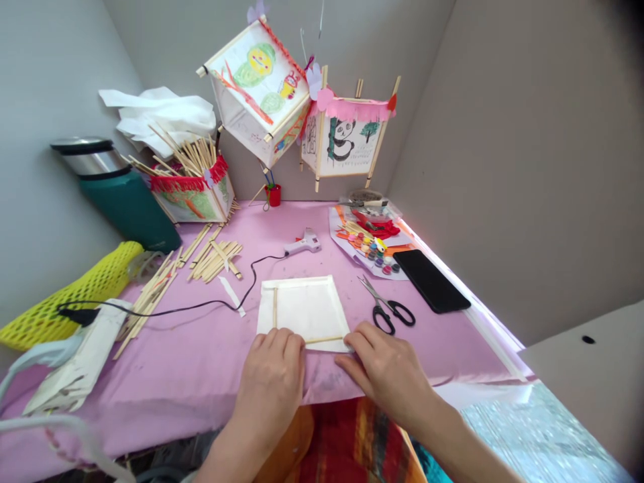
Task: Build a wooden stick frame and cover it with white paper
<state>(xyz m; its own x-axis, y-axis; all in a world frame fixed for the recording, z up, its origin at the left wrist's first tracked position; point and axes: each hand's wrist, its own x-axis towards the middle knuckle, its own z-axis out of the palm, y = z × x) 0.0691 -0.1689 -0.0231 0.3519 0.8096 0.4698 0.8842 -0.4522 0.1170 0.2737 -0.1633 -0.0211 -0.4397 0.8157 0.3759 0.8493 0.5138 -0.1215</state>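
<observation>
A white paper sheet lies flat on the pink cloth, with thin wooden sticks along its left and near sides. My left hand is closed at the near left corner, its curled fingers on the paper's edge and stick. At the near right corner my right hand is closed, thumb and fingers pinching the paper's edge. The fingertips of both hands are partly hidden. Just right of the paper lie black-handled scissors. Beyond it rests a glue gun with a black cord running left.
Wooden sticks lie in piles at the left, near a teal bottle and yellow mesh. A black phone and paint pots are at the right. Paper lanterns hang at the back.
</observation>
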